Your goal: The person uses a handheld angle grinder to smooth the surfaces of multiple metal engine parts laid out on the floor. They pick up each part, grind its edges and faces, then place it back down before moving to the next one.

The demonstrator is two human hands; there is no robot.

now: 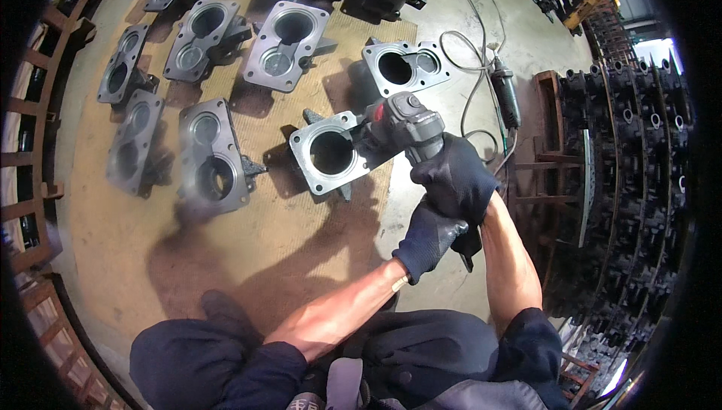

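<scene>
Both my gloved hands grip a dark angle grinder (pixel 412 123). My right hand (pixel 457 175) is closed around its body just behind the head. Below it, my left hand (pixel 429 239) is wrapped around the rear part of the tool, with the dark tail end showing past the glove. The grinder's head is over the right end of a grey metal casting (pixel 307 156) with a large round bore, and hides that end. Whether the disc touches the metal I cannot tell. Just beyond stands another flanged casting (pixel 372 72) with two round openings.
Several similar castings, one of them a casting (pixel 284 45) with a stepped bore, stand in rows on a tan sheet (pixel 308 248). A cable (pixel 475 98) loops beside a second dark hand tool (pixel 505 98). Stacked dark parts (pixel 628 162) line the right; brown racks (pixel 26 105) the left.
</scene>
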